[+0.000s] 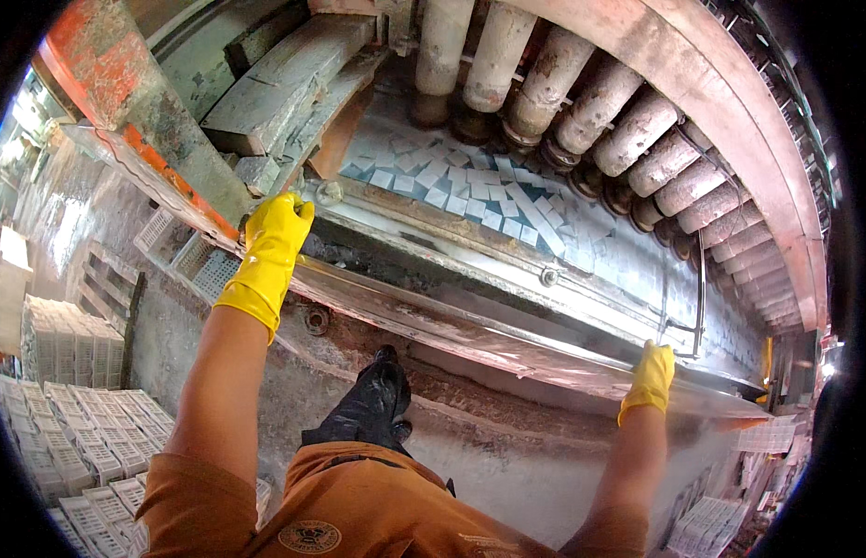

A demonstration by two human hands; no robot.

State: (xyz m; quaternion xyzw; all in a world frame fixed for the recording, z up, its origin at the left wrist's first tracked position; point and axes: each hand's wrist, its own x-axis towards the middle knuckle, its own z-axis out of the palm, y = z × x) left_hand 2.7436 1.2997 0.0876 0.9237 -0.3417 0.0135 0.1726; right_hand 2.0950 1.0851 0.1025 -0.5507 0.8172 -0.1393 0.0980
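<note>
A long wet metal panel stands along the near side of a machine, in front of my body. My left hand, in a yellow rubber glove, is closed over its upper edge near the left end, beside an orange-painted post. My right hand, gloved the same way, is closed on the edge farther right, close to a bent metal rod. The glove hides the fingertips on both sides. Behind the panel, many small pale rectangular tiles lie scattered on a wet bed.
A row of thick cylinders hangs over the tiles under a curved beam. Slotted light crates are stacked at left, more crates at lower right. A wooden pallet leans at left. My boots stand near the panel.
</note>
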